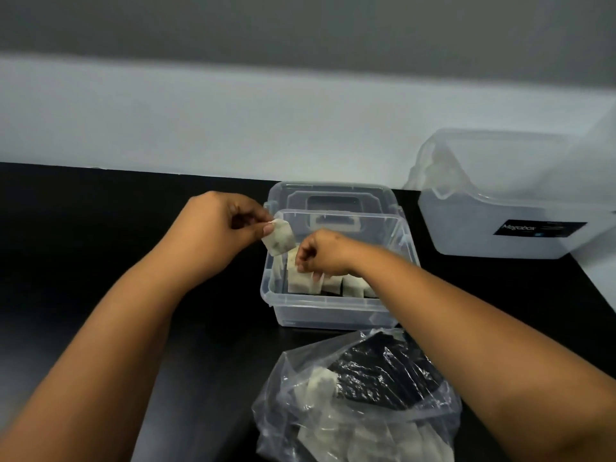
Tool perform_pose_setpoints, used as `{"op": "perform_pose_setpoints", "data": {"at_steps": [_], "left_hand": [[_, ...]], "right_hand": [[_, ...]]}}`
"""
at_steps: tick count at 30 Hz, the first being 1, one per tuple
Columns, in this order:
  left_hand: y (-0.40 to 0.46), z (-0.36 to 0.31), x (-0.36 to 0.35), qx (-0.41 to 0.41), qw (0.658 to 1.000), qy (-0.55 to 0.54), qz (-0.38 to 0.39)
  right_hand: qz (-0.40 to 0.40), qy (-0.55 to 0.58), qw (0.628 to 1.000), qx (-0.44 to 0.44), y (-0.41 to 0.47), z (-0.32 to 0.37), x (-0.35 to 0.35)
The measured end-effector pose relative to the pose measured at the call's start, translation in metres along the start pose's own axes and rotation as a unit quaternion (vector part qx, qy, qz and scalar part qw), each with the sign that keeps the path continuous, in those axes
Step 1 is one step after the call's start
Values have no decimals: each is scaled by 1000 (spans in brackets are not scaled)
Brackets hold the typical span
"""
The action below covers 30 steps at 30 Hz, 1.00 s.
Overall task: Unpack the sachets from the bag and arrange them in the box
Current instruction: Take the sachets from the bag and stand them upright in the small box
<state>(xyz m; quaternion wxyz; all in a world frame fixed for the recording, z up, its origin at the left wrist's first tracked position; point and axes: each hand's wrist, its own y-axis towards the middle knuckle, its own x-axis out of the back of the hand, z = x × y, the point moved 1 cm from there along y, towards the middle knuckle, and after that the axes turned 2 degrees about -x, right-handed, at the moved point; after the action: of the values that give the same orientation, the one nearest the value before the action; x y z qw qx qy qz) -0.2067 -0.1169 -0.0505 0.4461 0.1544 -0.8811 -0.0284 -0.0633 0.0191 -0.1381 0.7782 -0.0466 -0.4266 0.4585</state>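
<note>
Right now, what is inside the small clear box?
The box holds a row of pale sachets standing on edge. The right hand reaches into it and covers part of the row, so the count is unclear.

Left hand (pixel 220 228) pinches sachet (pixel 279 236) over box (pixel 330 306).

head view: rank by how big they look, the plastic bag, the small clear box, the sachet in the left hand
1. plastic bag, though nearness to the camera inflates it
2. small clear box
3. sachet pinched by the left hand
</note>
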Motion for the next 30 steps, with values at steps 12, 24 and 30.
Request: {"op": "perform_pose_setpoints", "data": {"at_steps": [12,24,30], "left_hand": [[9,15,3,-17,999,-19,32],[63,-44,-89,-96,964,57,240],[85,-62,-166,-118,925,78,352]], "right_hand": [[-38,-59,997,-29,28,2,0],[-296,-69,952,-23,-105,-35,61],[-363,-20,932,-12,-152,-56,57]]}}
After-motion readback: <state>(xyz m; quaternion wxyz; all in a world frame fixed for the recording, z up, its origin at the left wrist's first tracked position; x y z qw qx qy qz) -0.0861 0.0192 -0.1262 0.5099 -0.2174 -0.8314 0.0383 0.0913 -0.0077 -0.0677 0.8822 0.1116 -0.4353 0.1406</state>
